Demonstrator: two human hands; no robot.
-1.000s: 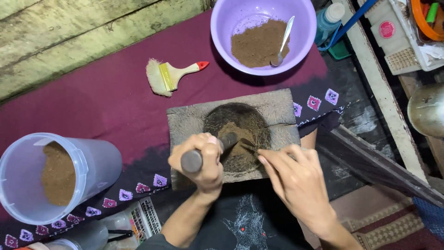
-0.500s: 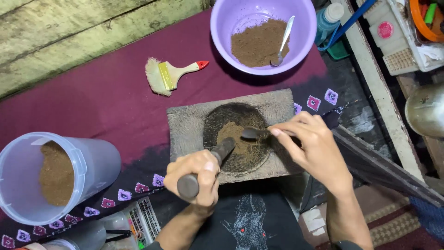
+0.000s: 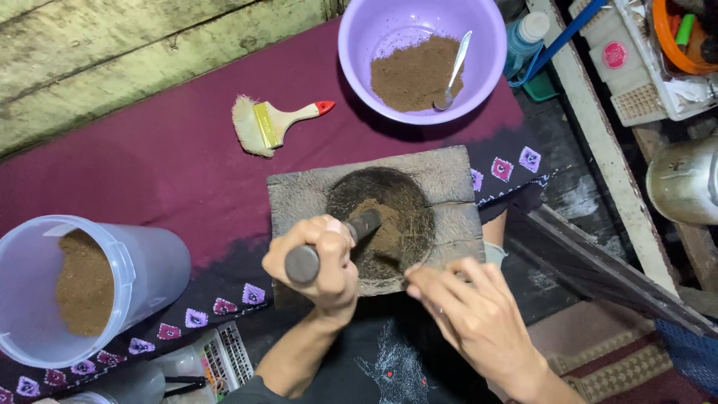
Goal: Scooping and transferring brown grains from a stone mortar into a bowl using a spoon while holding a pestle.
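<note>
Left hand (image 3: 318,262) clamped around dark pestle (image 3: 329,243), tip angled into stone mortar (image 3: 378,217); right hand (image 3: 471,318) loosely curled, fingertips touching mortar's near rim.

A round red label (image 3: 614,54) sits on a white crate (image 3: 636,82) at two o'clock. A blue bottle (image 3: 523,41) with a white cap stands at one o'clock. At seven o'clock lies a pack (image 3: 224,359) bearing a barcode patch.

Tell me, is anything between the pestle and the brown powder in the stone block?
Nothing visible. The left hand grips the pestle, whose tip sits right in the powder inside the stone block. The right hand rests at the block's near edge.
</note>
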